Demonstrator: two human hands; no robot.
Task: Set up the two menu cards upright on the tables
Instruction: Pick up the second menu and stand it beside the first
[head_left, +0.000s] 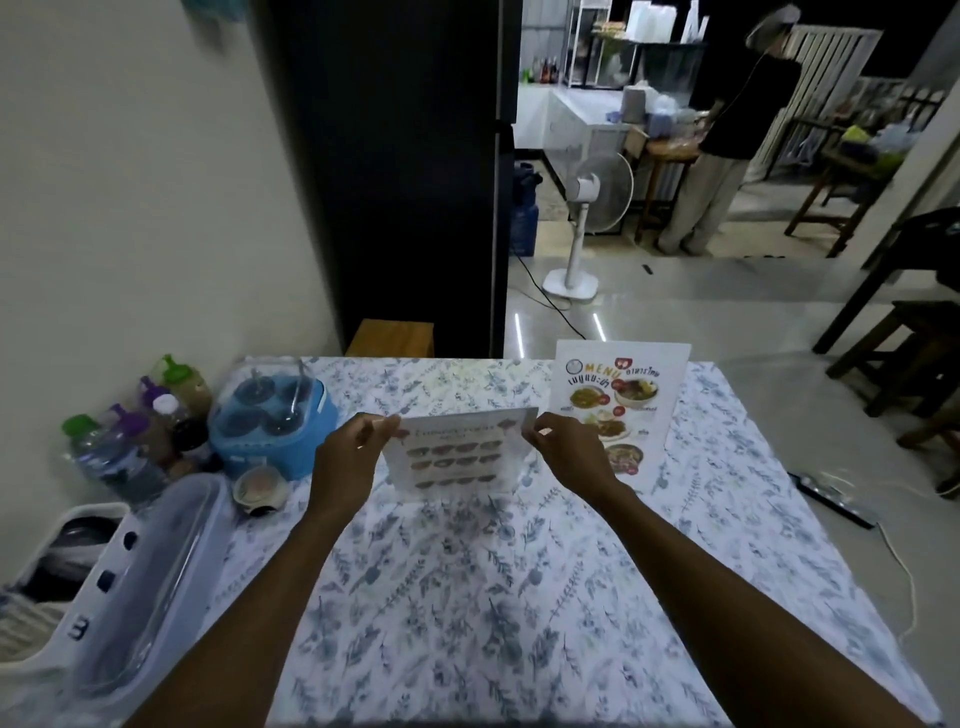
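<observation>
1. The near menu card (457, 457) is pinched at its two top corners by the left hand (348, 457) and the right hand (566, 452), above the middle of the flowery tablecloth (467, 597).
2. It looks thin, light and a bit bendy, so the corners seem a good place to hold it.
3. The second menu card (621, 395) stands upright just behind it.
4. The near card's foot is blurred; touching the cloth cannot be told.
5. Its small print is too fuzzy to read.
</observation>
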